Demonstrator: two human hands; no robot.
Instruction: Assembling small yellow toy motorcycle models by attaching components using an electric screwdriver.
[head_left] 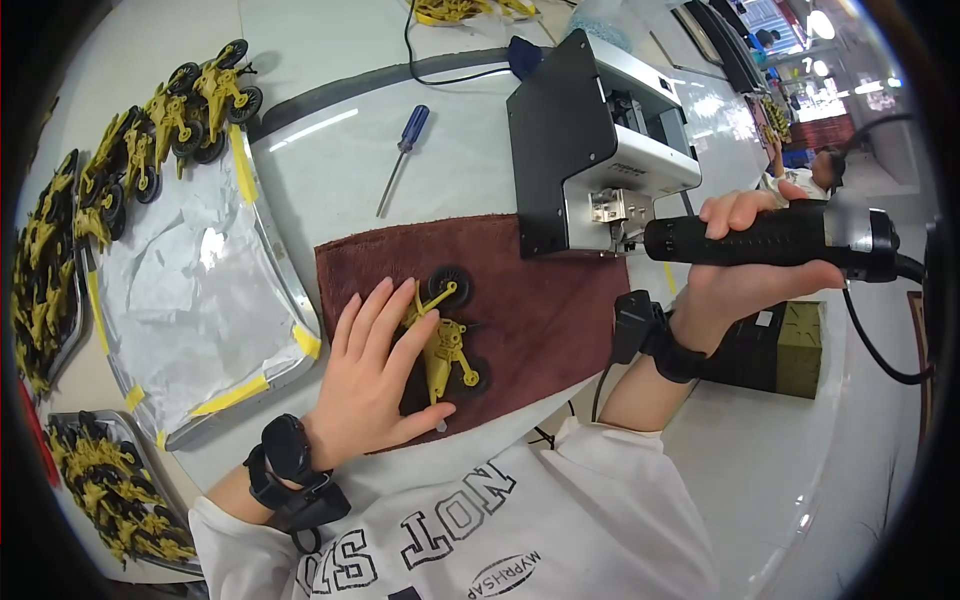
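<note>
A black electric screwdriver [765,240] lies level in my right hand [740,260], thumb below its body and fingers curled over the top. Its tip meets the metal outlet of a black-and-white screw feeder [625,150]; whether a screw sits on the bit is too small to see. On the brown cloth mat [540,330] lies a yellow toy motorcycle [445,350] with black wheels. My left hand [370,365] rests beside and partly over it, fingers stretched out and thumb apart. Its index fingertip touches the yellow body and hides part of it.
A blue-handled screwdriver [413,130] lies beyond the mat. A paper-lined tray [200,290] stands left, with several toy motorcycles [185,115] along its far edge. More fill another tray [120,490] at lower left. A cable [880,370] hangs at right, near a green-and-black box [785,350].
</note>
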